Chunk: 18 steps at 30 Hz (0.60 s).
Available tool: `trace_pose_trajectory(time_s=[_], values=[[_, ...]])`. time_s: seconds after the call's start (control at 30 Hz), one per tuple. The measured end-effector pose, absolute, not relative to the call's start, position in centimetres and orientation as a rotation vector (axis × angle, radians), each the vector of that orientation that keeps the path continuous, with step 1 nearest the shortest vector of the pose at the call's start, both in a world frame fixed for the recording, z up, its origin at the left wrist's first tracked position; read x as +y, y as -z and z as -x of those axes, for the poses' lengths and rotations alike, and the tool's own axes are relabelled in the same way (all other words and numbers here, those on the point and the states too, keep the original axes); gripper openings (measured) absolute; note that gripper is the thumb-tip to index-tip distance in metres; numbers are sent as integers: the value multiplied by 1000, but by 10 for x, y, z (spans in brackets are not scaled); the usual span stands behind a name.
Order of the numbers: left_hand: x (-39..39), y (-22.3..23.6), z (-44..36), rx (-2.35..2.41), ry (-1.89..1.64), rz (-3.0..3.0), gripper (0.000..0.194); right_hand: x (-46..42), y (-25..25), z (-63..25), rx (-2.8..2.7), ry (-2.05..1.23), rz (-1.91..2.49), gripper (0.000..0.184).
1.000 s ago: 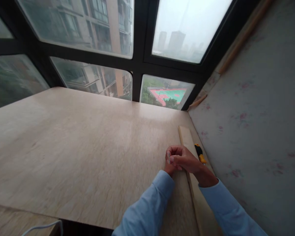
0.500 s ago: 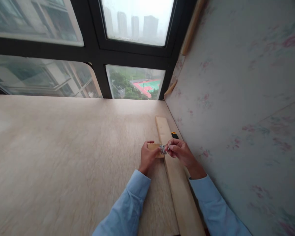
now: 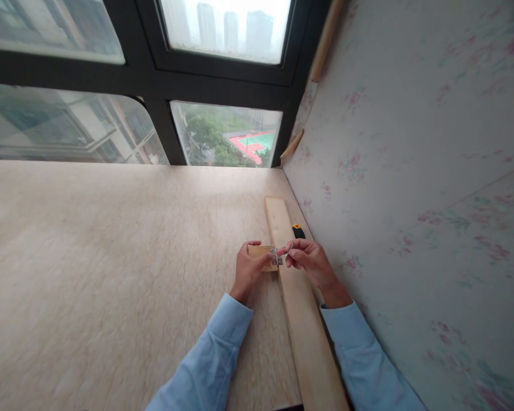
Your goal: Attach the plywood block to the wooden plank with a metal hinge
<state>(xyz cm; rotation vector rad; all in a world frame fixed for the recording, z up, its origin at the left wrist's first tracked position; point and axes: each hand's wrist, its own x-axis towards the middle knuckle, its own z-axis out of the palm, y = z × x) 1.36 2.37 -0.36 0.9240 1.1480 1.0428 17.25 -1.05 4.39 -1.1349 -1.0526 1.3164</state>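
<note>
A metal hinge (image 3: 276,257) lies across the seam between a small wooden block (image 3: 260,250) and a long wooden plank (image 3: 306,325). My left hand (image 3: 249,267) grips the block, its fingers behind the far edge and its thumb reaching toward the hinge. Just right of the hinge, over the plank, my right hand (image 3: 310,261) is closed in a pinch. Between its fingertips is a small silvery screw (image 3: 289,250), held slightly above the plank; its exact shape is hard to make out.
A black and yellow tool (image 3: 298,231) lies between the plank and the floral-papered wall (image 3: 394,200). The marble-patterned surface (image 3: 111,274) spreads left and reaches the dark window frame (image 3: 154,114). A dark edge (image 3: 290,407) shows at the bottom.
The whole view has shifted, so hands, block and plank appear a little further left and up. Both hands keep their grips; the right fingertips stay close beside the hinge.
</note>
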Motion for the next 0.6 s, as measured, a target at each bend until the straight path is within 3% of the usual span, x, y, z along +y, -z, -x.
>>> trace_pose_trajectory(time_s=[0.43,0.6], values=[[23,2,-13,1141,-1051,-918,54,-14,-44,-176,-1139,-1255,1185,11],[24,2,-14,1138,-1055,-914,54,-15,-39,-181,-1247,-998,1300,12]])
